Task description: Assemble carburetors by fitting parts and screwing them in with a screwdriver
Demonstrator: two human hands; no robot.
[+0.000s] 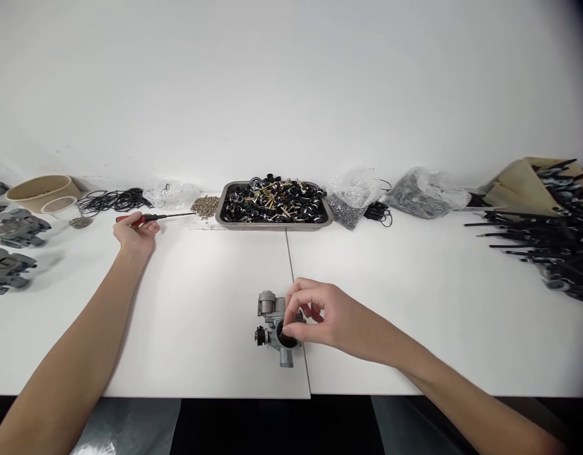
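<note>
A small grey metal carburetor body [272, 323] stands on the white table [415, 303] near the front edge, at the seam between two tabletops. My right hand [320, 316] rests against its right side, fingers curled and pinching at its round opening. My left hand [135, 232] reaches to the far left and closes on the red handle of a thin screwdriver [153, 217], whose shaft points right along the table.
A metal tray [274, 223] of black and brass parts sits at the back centre. Beside it lie a heap of small screws [205, 205], black rings [112, 200], plastic bags [424, 189]. Grey castings [14, 243] and tape rolls [45, 191] are left; black rods [542, 243] right.
</note>
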